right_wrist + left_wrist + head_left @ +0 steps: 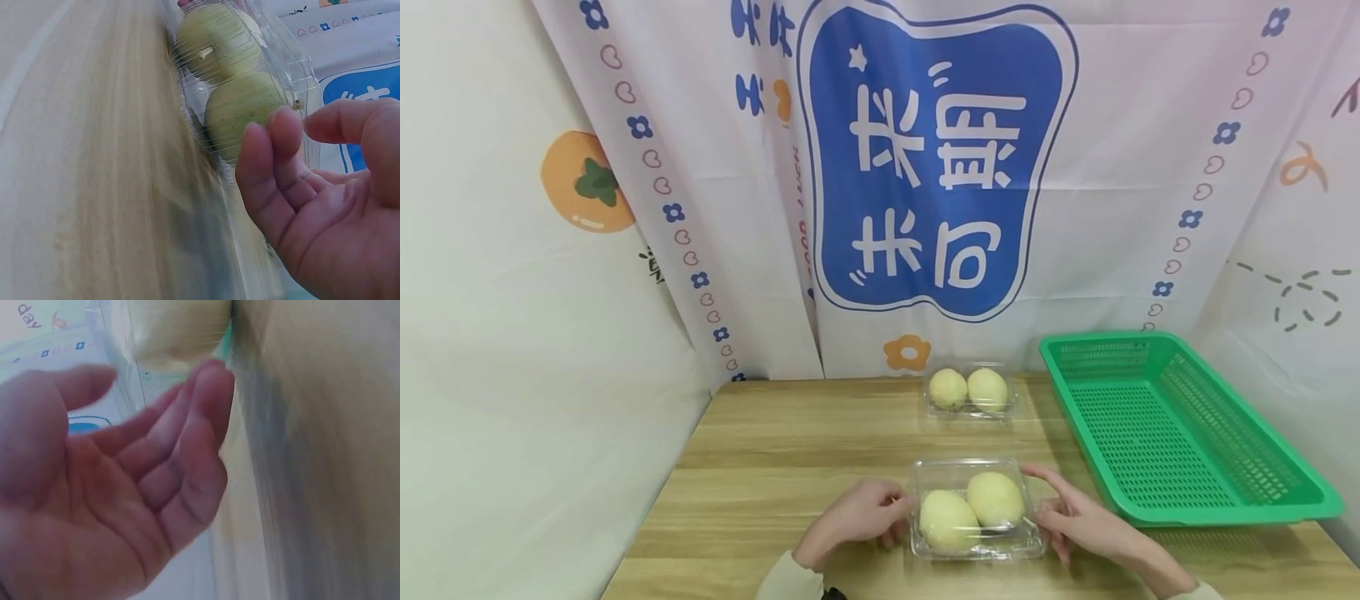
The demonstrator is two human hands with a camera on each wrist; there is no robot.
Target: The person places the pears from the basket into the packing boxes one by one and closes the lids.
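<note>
Clear plastic box (976, 508) with two pale fruits (972, 508) sits at table (775, 467) near edge | left hand (859, 517) at its left side, fingers relaxed, touching | right hand (1078, 521) at its right side, fingers loosely spread | second box (970, 392) farther back | green basket (1180, 429) to the right

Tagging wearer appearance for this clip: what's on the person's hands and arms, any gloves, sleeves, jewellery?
Both hands are bare: no gloves or rings show on the left hand or the right hand. Light cream long sleeves end at the wrists. A dark band edge peeks out at the left cuff, too little to identify.
</note>
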